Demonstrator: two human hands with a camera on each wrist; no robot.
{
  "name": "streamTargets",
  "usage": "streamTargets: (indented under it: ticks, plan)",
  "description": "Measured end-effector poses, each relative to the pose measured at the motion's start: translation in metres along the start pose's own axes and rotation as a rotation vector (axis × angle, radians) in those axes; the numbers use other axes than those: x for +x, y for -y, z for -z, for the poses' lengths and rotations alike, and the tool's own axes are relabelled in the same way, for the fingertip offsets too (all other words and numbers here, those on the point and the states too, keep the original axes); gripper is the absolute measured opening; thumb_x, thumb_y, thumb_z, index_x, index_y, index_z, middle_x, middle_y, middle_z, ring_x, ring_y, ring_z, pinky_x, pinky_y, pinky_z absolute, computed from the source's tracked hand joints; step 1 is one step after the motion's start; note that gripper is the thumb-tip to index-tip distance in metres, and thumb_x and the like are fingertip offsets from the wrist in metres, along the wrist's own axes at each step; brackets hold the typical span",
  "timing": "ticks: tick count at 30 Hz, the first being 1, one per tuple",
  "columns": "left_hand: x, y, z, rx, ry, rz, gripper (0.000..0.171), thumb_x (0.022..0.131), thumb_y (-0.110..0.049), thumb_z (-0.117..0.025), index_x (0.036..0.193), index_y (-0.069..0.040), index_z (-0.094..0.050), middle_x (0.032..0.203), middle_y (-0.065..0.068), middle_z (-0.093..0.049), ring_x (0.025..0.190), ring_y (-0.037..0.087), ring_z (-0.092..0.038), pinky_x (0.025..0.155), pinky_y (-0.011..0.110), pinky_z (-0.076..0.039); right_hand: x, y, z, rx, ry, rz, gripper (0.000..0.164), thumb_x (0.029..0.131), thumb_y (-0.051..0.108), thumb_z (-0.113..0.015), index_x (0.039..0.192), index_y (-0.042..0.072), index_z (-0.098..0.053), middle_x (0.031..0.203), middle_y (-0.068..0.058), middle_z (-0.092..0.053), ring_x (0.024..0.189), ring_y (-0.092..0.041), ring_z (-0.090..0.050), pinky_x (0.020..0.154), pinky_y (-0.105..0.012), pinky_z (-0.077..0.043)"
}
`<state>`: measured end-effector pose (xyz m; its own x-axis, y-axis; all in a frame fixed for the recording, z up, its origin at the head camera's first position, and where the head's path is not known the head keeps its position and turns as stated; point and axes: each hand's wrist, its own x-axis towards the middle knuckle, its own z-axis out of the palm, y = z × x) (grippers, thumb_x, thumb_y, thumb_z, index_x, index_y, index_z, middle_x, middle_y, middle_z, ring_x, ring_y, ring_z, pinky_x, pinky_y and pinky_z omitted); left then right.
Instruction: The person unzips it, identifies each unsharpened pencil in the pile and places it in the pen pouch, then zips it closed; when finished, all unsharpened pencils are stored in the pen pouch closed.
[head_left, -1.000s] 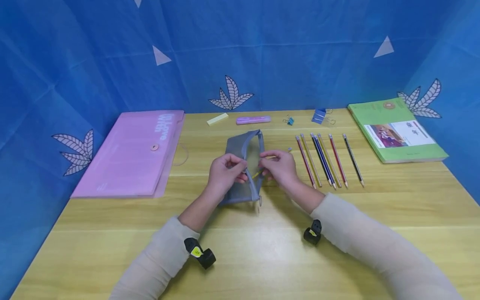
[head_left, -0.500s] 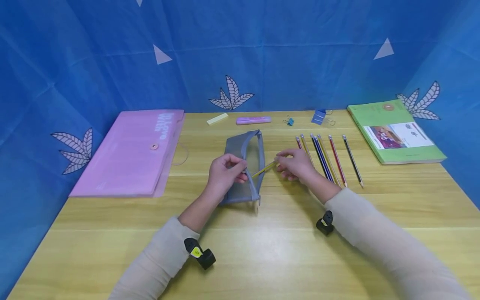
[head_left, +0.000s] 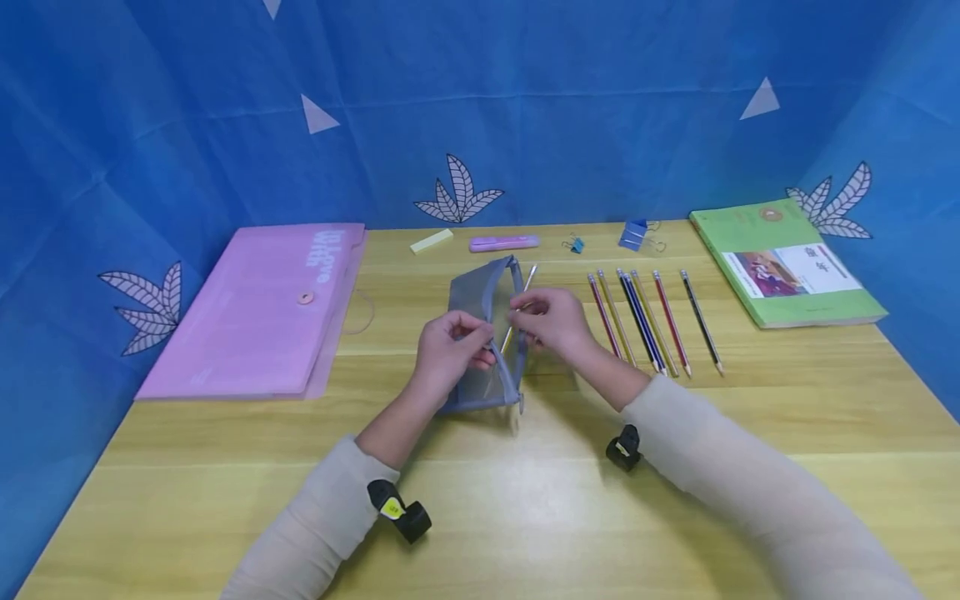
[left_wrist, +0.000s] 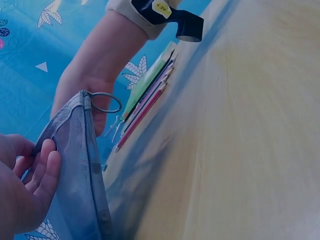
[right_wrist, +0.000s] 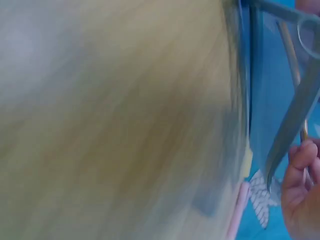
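Pinching a grey pouch (head_left: 468, 293) by its rim between thumb and fingers, the left hand (head_left: 452, 346) holds it around the middle of the bench (head_left: 555, 517), mouth parted; the right hand (head_left: 552, 321), fingertips closed together, pinches a yellow pencil (head_left: 530, 279) slanting into that mouth. More pencils (head_left: 654, 323) lie to the right.

Pouch (head_left: 468, 300): between folder (head_left: 255, 308) on left and pencils (head_left: 641, 321) on right
Held pencil (head_left: 529, 278): near end in pouch, far end out, right hand (head_left: 553, 321) on it
Book (head_left: 787, 307): right of pencils
Clips (head_left: 633, 234): beyond pencils, near far edge of table (head_left: 525, 500)
Curtain (head_left: 450, 83): behind table
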<state>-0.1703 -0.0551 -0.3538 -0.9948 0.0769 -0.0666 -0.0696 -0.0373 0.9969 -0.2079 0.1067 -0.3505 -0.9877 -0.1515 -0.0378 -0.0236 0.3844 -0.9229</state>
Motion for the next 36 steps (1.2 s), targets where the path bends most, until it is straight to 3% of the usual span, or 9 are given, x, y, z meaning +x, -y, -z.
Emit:
streamTargets:
  ticks: [5,8,11,14,18,22,28,36]
  plan:
    - [0.003,0.004,0.0,-0.006,0.018,-0.023,0.014,0.078,-0.009,-0.062,0.084,0.002,-0.056,0.073,0.013,-0.056,0.05,0.016,-0.057,0.053,0.033,-0.054,0.0,0.007,-0.006,-0.148,0.204,0.061,0.03,0.082,0.017,-0.058,0.112,0.009,-0.056,0.092,-0.009,-0.062,0.053,-0.021,-0.055,0.043,-0.037,-0.05]
    - [0.008,0.013,0.002,-0.006,0.014,-0.039,0.014,0.077,-0.01,-0.062,0.084,0.002,-0.056,0.074,0.014,-0.057,0.05,0.018,-0.058,0.052,0.034,-0.054,0.0,0.006,0.002,-0.15,0.259,0.098,0.032,0.084,0.017,-0.055,0.115,0.01,-0.054,0.097,-0.011,-0.06,0.055,-0.026,-0.054,0.045,-0.04,-0.049]
    - [0.015,0.025,0.006,-0.006,-0.003,-0.054,0.02,0.075,-0.015,-0.065,0.084,0.0,-0.057,0.076,0.016,-0.057,0.052,0.022,-0.058,0.053,0.037,-0.054,-0.001,0.001,0.02,-0.109,0.203,0.119,0.028,0.084,0.017,-0.056,0.111,0.008,-0.057,0.089,-0.015,-0.061,0.059,-0.034,-0.053,0.046,-0.042,-0.049]
    - [0.027,0.041,0.012,-0.025,-0.014,-0.083,0.025,0.072,-0.022,-0.068,0.084,-0.002,-0.058,0.077,0.016,-0.058,0.054,0.026,-0.059,0.053,0.038,-0.054,-0.005,-0.008,0.05,-0.072,0.073,0.096,0.029,0.083,0.021,-0.058,0.108,0.006,-0.058,0.083,-0.018,-0.06,0.061,-0.036,-0.053,0.047,-0.041,-0.049]
    - [0.036,0.052,0.018,-0.056,-0.026,-0.098,0.029,0.07,-0.023,-0.07,0.085,-0.001,-0.059,0.079,0.018,-0.059,0.055,0.03,-0.059,0.051,0.04,-0.053,-0.013,-0.026,0.096,-0.017,-0.098,0.002,0.036,0.082,0.024,-0.059,0.11,0.004,-0.056,0.085,-0.011,-0.062,0.056,-0.026,-0.055,0.044,-0.032,-0.049]
    - [0.039,0.054,0.022,-0.071,-0.034,-0.096,0.031,0.07,-0.023,-0.071,0.086,0.0,-0.058,0.079,0.018,-0.059,0.055,0.03,-0.059,0.051,0.041,-0.053,-0.022,-0.044,0.129,-0.039,-0.2,-0.075,0.041,0.082,0.027,-0.057,0.114,0.0,-0.052,0.082,-0.008,-0.063,0.053,-0.019,-0.055,0.044,-0.028,-0.049]
    - [0.033,0.047,0.022,-0.063,-0.026,-0.075,0.026,0.074,-0.019,-0.068,0.087,0.001,-0.057,0.076,0.017,-0.058,0.055,0.027,-0.059,0.052,0.038,-0.053,-0.03,-0.066,0.15,-0.179,-0.226,-0.168,0.044,0.083,0.028,-0.057,0.116,-0.001,-0.05,0.087,-0.017,-0.062,0.055,-0.02,-0.058,0.044,-0.03,-0.05]
    - [0.035,0.053,0.022,-0.059,-0.04,-0.088,0.026,0.073,-0.019,-0.069,0.086,0.0,-0.058,0.075,0.018,-0.058,0.054,0.028,-0.059,0.052,0.04,-0.053,-0.032,-0.076,0.152,-0.335,-0.195,-0.212,0.041,0.08,0.025,-0.06,0.111,-0.002,-0.054,0.071,-0.013,-0.062,0.045,-0.017,-0.054,0.038,-0.029,-0.046]
